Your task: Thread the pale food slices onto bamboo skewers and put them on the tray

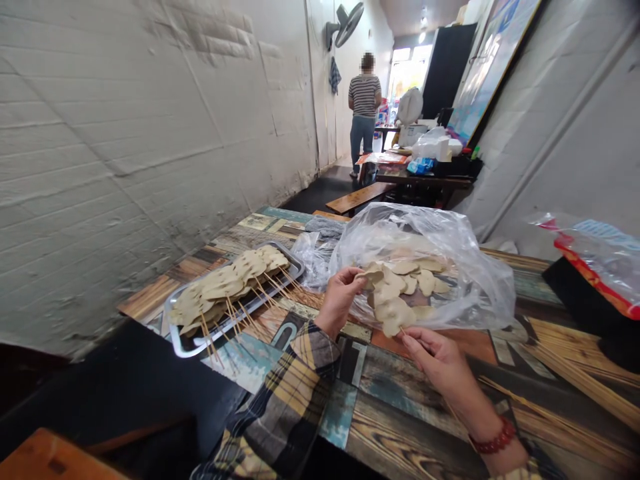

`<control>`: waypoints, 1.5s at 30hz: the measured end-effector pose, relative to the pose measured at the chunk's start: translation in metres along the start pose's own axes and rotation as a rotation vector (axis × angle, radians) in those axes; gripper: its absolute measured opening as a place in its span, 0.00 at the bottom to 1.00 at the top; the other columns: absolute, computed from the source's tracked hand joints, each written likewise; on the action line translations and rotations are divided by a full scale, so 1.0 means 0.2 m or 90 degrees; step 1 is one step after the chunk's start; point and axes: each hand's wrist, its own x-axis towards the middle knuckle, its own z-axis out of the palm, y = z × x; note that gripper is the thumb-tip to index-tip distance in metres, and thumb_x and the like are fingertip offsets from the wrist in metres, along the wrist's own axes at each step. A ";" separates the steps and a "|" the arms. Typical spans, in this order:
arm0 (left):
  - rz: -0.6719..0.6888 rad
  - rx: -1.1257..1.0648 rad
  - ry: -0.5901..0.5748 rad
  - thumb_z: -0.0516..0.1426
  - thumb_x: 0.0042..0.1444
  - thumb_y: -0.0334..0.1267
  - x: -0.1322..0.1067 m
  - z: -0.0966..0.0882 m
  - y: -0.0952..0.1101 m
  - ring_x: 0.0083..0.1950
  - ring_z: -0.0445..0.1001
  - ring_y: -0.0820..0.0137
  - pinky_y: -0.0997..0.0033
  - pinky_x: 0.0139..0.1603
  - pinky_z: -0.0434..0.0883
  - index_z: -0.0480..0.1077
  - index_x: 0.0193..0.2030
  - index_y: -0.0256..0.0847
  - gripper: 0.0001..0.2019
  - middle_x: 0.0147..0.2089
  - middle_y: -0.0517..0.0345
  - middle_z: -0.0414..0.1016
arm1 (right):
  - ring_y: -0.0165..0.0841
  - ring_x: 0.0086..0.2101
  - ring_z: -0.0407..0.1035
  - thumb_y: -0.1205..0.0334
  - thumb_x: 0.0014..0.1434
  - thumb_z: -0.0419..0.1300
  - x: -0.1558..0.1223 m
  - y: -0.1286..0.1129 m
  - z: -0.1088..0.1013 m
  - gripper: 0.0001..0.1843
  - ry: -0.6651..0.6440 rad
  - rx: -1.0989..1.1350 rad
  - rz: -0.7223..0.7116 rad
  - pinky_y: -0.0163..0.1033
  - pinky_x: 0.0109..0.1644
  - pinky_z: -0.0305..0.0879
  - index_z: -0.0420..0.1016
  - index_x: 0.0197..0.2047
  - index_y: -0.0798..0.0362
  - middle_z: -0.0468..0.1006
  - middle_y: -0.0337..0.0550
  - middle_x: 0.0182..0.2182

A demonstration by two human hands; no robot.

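My right hand (431, 355) pinches a thin bamboo skewer (403, 330), with flat beige slices (394, 312) threaded on its upper part. Between the thumb and fingers of my left hand (343, 299) is another thin beige slice (371, 274), at the far end of the threaded ones. Whether the skewer's tip passes through that slice, I cannot tell. Just behind both hands lies an open clear plastic bag (480, 267) with loose slices (426, 283) inside. To the left, a metal tray (176, 343) bears a pile of filled skewers (230, 277), their sticks jutting over its near edge.
Bare bamboo skewers (575, 380) lie on the patterned wooden table (400, 427) at right, near a black box (575, 293) with red-edged plastic packaging. Crumpled clear plastic (311, 257) sits beside the tray. Farther back are a bench (357, 198), a loaded table and a standing person (364, 100).
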 end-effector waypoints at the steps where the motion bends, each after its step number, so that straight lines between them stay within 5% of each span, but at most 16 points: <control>1: 0.003 0.007 -0.002 0.66 0.42 0.35 0.00 0.00 0.00 0.29 0.65 0.76 0.76 0.30 0.60 0.75 0.30 0.37 0.08 0.28 0.60 0.72 | 0.26 0.20 0.56 0.44 0.54 0.61 0.00 0.00 0.00 0.22 0.004 -0.005 -0.007 0.31 0.21 0.50 0.80 0.36 0.56 0.69 0.36 0.20; 12: 0.004 0.029 -0.018 0.66 0.41 0.37 -0.01 0.01 0.01 0.28 0.63 0.77 0.75 0.31 0.60 0.75 0.30 0.35 0.10 0.27 0.61 0.71 | 0.27 0.18 0.56 0.43 0.57 0.57 0.00 -0.02 -0.01 0.22 -0.012 -0.055 -0.034 0.32 0.22 0.53 0.80 0.34 0.54 0.63 0.33 0.15; 29: -0.114 -0.048 -0.052 0.69 0.37 0.43 -0.02 0.00 0.02 0.26 0.64 0.78 0.77 0.28 0.62 0.70 0.30 0.36 0.18 0.26 0.63 0.67 | 0.26 0.19 0.56 0.45 0.58 0.58 0.01 0.04 -0.02 0.21 -0.028 -0.017 -0.036 0.31 0.23 0.52 0.79 0.36 0.56 0.62 0.32 0.16; 36: -0.124 -0.077 -0.054 0.70 0.36 0.42 -0.02 -0.01 0.02 0.27 0.63 0.79 0.77 0.29 0.61 0.71 0.31 0.36 0.18 0.27 0.63 0.67 | 0.32 0.26 0.69 0.47 0.57 0.60 0.01 0.05 -0.02 0.19 -0.028 -0.051 -0.063 0.32 0.26 0.62 0.80 0.39 0.54 0.79 0.42 0.28; 45: -0.132 -0.075 -0.052 0.68 0.39 0.48 0.00 -0.01 -0.01 0.25 0.61 0.78 0.75 0.28 0.59 0.71 0.26 0.36 0.18 0.25 0.62 0.66 | 0.38 0.33 0.76 0.48 0.60 0.57 0.01 0.07 -0.03 0.19 0.011 -0.167 -0.117 0.37 0.36 0.70 0.80 0.39 0.53 0.83 0.46 0.33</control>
